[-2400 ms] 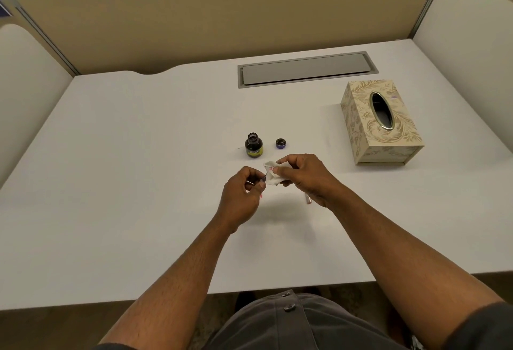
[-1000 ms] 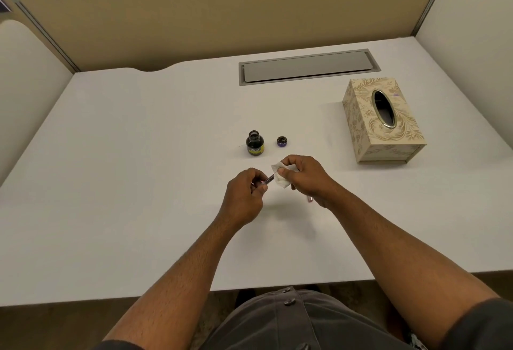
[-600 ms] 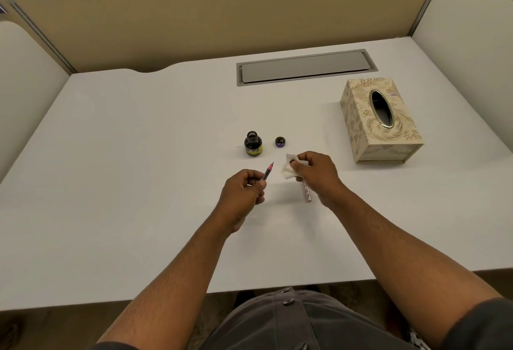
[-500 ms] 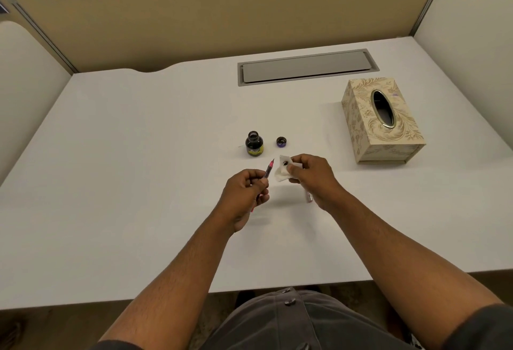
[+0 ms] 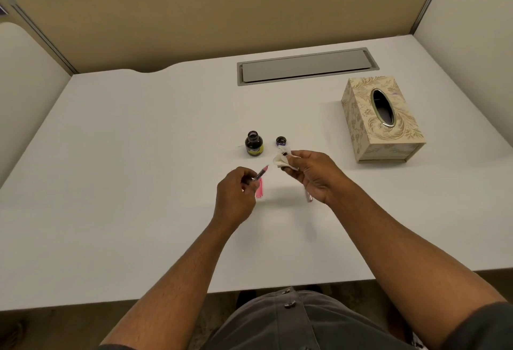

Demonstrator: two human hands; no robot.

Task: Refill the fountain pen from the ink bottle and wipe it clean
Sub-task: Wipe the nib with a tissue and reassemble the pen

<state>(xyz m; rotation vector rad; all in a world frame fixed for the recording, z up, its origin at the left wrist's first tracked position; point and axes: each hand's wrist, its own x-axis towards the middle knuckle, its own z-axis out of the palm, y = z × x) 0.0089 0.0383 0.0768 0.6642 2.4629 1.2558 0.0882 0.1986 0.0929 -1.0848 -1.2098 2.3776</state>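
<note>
On the white desk (image 5: pixel 116 172), the small dark glass ink bottle (image 5: pixel 253 143) stands left of its loose round cap (image 5: pixel 281 141). The patterned cardboard tissue box (image 5: pixel 380 119) sits well to their right, and the grey metal cable hatch (image 5: pixel 306 66) is set into the desk behind them. Nearer the person, a pink plastic pen piece (image 5: pixel 259 188) lies left of a clear slim tube (image 5: pixel 308 196).

Pen and tissue: the tissue (image 5: pixel 283 159) was wrapped round the pen (image 5: pixel 261 174) tip; now apart, tip bare.
Right hand (image 5: pixel 313 174): drawn right with the tissue.
Tissue: a dark ink spot now faces up.
Pink piece (image 5: pixel 259 189): now visible beside the left hand (image 5: pixel 236 192).
</note>
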